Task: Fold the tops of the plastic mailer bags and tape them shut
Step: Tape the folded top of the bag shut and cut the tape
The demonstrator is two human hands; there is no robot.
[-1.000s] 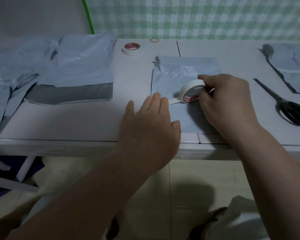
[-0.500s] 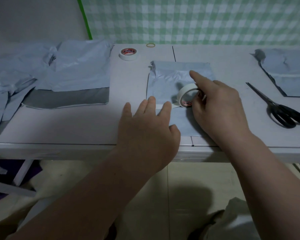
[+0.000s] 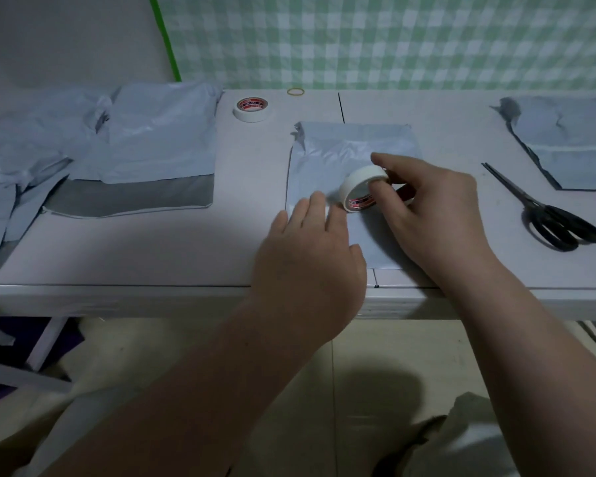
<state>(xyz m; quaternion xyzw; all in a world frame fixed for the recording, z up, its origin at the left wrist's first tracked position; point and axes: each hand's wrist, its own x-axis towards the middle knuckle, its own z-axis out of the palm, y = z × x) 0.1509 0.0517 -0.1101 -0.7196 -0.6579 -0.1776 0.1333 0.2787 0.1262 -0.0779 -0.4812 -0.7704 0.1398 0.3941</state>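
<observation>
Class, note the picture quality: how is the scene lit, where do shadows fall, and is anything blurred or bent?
Head view: dim, bluish light; a soft shadow on the white table beside the left hand, whose fingertips look slightly smeared near the white tape roll in the right hand; the table's front edge looks nearly straight, so little bending; sheen on the grey plastic mailer bags piled at left.

Left grip (image 3: pixel 310 259) flat, fingers straight; right grip (image 3: pixel 437 215) pinches tape roll (image 3: pixel 360 176)
</observation>
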